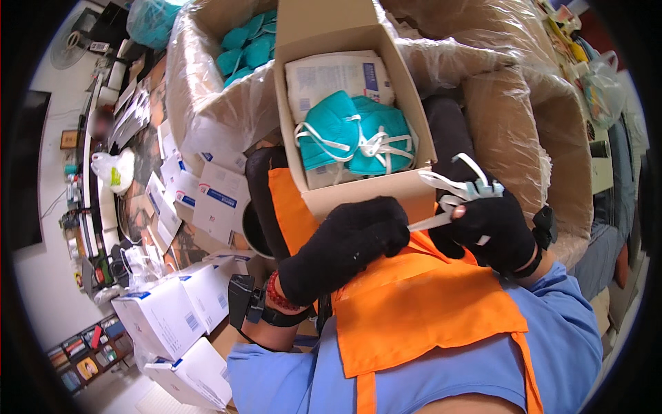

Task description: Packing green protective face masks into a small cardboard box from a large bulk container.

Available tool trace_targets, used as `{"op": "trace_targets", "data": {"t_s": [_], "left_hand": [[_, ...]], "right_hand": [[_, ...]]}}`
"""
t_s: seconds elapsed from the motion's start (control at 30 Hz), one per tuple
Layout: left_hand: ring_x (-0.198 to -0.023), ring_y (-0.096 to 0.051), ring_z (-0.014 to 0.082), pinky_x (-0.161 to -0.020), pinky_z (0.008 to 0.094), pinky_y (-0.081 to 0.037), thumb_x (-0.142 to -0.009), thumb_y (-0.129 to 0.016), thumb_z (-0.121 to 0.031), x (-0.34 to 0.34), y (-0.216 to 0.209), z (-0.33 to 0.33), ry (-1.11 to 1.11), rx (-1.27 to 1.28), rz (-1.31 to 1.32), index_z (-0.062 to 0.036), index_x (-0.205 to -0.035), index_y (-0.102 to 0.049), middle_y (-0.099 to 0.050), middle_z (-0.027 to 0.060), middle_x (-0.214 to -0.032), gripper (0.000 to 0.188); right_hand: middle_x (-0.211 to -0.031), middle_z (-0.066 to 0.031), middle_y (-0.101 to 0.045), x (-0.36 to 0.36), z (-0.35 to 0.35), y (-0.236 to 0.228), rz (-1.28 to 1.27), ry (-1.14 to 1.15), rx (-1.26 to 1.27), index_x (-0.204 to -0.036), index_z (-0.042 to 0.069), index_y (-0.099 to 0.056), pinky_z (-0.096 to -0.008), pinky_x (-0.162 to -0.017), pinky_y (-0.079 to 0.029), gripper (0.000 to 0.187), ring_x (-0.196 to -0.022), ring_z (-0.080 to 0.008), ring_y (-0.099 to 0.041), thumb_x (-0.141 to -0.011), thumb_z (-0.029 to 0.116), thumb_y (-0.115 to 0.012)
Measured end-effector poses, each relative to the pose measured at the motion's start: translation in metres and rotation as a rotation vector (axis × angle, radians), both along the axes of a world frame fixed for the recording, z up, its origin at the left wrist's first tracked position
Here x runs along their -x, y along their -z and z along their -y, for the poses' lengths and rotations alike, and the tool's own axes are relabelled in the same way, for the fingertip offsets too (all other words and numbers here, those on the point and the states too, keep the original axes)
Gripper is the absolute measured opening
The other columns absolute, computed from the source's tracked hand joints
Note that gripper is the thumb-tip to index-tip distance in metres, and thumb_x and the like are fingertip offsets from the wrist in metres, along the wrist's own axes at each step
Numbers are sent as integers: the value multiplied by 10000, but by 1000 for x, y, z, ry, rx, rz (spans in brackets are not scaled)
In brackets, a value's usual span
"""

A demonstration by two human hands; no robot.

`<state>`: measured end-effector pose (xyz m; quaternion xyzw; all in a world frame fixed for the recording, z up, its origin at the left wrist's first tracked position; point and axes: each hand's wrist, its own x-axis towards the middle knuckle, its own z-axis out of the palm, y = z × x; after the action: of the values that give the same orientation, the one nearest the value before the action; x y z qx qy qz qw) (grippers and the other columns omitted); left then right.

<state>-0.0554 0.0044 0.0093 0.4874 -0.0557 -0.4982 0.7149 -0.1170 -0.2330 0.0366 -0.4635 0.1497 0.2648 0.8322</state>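
Note:
My left hand (pixel 348 241), in a black glove, is closed with its fingertips at one end of a white strap (pixel 433 221). That strap runs across to my right hand (pixel 493 231), also black-gloved with a bare thumb tip, which grips a bundle of white straps (pixel 448 185) with small pale blue-green pieces. What else lies inside the right fist is hidden. Just beyond both hands stands an open cardboard box (pixel 372 196) on my lap. Inside it lie teal face masks (pixel 327 134) with white straps, in front of white printed packs (pixel 338 79).
Behind the box are large plastic-lined cartons (pixel 207 103); the left one holds several teal masks (pixel 252 48). Another lined carton (pixel 565 131) stands at right. Flattened white boxes (pixel 217 200) lie on the floor at left, near stacked white cartons (pixel 169 314). An orange apron (pixel 427 310) covers my lap.

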Motion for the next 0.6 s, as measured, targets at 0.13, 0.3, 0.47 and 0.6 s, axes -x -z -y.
{"op": "trace_targets", "data": {"t_s": [0.13, 0.3, 0.47, 0.6], "left_hand": [[-742, -555, 74, -690, 225, -450, -869, -661, -132, 6, -12, -13, -3, -34, 0, 18, -924, -595, -571, 6, -839, 173], [-730, -531, 58, -677, 218, -431, -850, -662, -134, 16, -24, -34, 54, -111, 34, 5, -912, -604, -566, -1, -808, 163], [-757, -559, 90, -687, 238, -454, -827, -692, -146, 20, -17, -54, 208, -182, 89, 3, -938, -608, -590, 6, -854, 204], [-962, -624, 211, -820, 337, -511, -851, -642, -42, 36, 46, -146, -432, -97, 330, 7, -1045, -597, -638, 75, -1030, 205]], "right_hand": [[-631, -77, -523, 14, -4, 0, 532, -54, 339, -822, -44, -548, -279, -490, -402, 147, -520, -143, -525, -946, 34, -560], [-504, -62, -428, 23, 8, 3, 62, 10, 42, -623, 29, -453, -292, -434, -337, 411, -412, -160, -429, -981, 231, -447], [-648, -87, -545, 30, 13, 21, -3, 169, -301, -831, 31, -554, -343, -484, -431, 264, -504, -211, -522, -957, 252, -482], [-1269, -155, -460, 78, 256, 1, 700, 646, 55, -1340, 4, -361, -378, -952, -414, 391, -1141, -247, -470, -970, 93, -449]]}}
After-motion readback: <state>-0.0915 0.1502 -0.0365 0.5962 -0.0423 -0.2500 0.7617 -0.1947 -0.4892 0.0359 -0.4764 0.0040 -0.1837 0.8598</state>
